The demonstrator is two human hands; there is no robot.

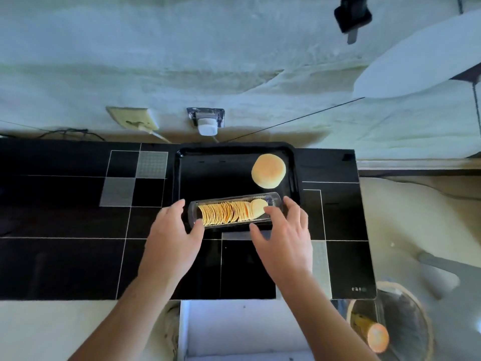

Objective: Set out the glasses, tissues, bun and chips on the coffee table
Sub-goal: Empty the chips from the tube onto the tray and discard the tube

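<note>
Both-handed: left hand (173, 231), right hand (285, 234) gripping chips tray (234, 211).

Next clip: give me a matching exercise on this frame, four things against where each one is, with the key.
Things:
1. bun
2. clear chip tray
3. left hand
4. chip can

Places:
A. in the bin on the floor
B. far right corner of the black tray
C. near edge of the black tray
D. at the chip tray's left end

Pairs: 1-B, 2-C, 3-D, 4-A
</note>
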